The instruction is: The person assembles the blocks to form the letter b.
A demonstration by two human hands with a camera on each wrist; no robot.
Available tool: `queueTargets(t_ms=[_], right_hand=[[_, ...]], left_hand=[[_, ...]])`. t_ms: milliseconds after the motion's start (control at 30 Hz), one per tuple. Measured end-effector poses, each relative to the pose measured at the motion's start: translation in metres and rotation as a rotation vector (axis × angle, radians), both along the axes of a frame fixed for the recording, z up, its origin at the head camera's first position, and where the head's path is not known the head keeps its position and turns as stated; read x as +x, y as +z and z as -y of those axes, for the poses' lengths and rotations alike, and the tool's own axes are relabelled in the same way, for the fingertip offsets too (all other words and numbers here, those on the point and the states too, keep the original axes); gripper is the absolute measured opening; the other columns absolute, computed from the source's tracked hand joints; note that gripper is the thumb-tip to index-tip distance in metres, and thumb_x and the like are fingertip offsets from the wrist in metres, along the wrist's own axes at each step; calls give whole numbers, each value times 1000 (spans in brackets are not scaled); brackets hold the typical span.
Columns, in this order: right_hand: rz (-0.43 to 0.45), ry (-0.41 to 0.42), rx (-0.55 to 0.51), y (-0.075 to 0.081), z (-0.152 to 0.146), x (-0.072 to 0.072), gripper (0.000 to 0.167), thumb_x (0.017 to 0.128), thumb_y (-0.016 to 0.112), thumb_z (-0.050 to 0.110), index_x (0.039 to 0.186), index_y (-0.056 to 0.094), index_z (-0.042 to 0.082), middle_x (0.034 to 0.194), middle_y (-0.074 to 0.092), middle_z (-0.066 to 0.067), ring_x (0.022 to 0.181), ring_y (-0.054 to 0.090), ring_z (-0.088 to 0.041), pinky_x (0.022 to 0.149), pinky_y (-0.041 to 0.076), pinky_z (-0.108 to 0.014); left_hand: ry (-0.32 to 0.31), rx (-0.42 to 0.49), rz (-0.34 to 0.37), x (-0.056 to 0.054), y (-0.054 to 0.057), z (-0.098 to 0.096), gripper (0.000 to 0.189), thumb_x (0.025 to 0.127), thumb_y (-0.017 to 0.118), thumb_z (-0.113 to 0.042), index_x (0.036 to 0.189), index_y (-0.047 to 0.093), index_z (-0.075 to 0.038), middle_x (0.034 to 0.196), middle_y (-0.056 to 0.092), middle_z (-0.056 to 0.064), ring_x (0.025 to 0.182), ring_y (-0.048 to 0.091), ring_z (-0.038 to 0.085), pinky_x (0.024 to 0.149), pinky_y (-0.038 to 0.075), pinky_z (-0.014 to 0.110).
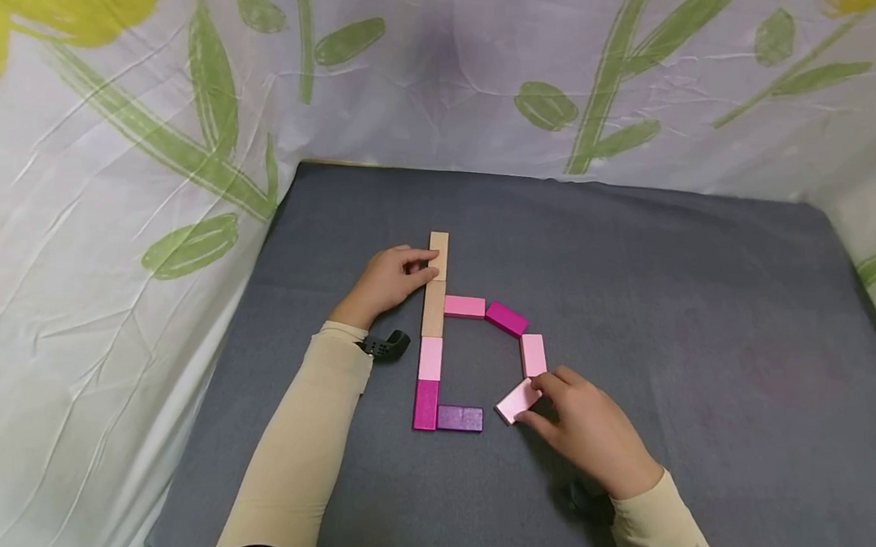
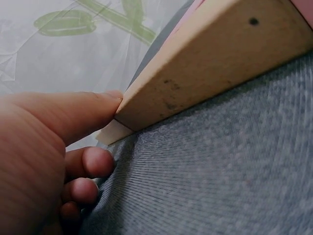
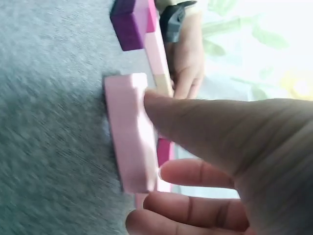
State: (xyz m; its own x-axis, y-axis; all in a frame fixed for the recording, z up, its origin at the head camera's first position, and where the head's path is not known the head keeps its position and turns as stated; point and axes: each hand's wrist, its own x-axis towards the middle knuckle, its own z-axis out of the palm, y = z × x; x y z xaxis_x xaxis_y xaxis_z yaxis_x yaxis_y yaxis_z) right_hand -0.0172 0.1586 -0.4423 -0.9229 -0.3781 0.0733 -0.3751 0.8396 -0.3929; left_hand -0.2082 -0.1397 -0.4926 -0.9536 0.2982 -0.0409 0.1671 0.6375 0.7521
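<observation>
My left hand [image 1: 385, 281] touches the top plain wooden block [image 1: 443, 242] with thumb and index finger; the other fingers curl loosely. In the left wrist view, the thumb [image 2: 93, 110] lies near the joint with the second wooden block [image 2: 190, 73]. Below these, a light pink block [image 1: 430, 358] and a magenta block [image 1: 426, 404] continue the column. My right hand [image 1: 587, 426] pinches a pale pink block [image 1: 519, 401], which lies slanted beneath an upright pink block [image 1: 533, 355]. In the right wrist view, the thumb presses one side of the pale block [image 3: 129, 132].
A purple block [image 1: 460, 418] extends right from the column's foot, with a gap before the pale block. A pink block [image 1: 465, 306] and a tilted magenta block [image 1: 507, 318] form the upper curve. Grey cloth [image 1: 705, 335] covers the table; a flowered white sheet [image 1: 459, 77] hangs behind.
</observation>
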Motion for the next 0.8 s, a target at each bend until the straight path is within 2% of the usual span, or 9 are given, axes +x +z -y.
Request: queueTargets(t_ms=[133,267,567,800], right_hand=[[-12,-31,-6,-7,1,2,36,76,96,26,100,75,11,85,62,0,69,49,-9,63,48,-30],[-24,-48,-28,-11,2,3,36,76,97,24,100,73,11,88,64,-1,71,51,-10,65,49,-32],[-17,-22,-51,-13,6,4,37,75,98,25,98,72,13,86,61,1,67,47,-9,60,44,-27],[-8,-27,-46,-17,8,4,41,74,98,30,99,71,12,88,63,2,69,49,-9,61,47,-27]], left_hand=[[3,-6,-1,0,-1,0,40,102,72,-30,140,71,-18,89,55,5,79,49,21,69,36,34],[4,-6,4,0,-1,0,40,102,72,-30,140,71,-18,89,55,6,80,49,21,70,36,34],[1,-13,1,-1,0,-2,40,102,72,-30,140,71,-18,89,55,5,80,50,21,70,36,33],[1,0,-7,0,-1,0,39,101,73,-29,139,71,-17,89,55,5,79,49,21,69,36,34]])
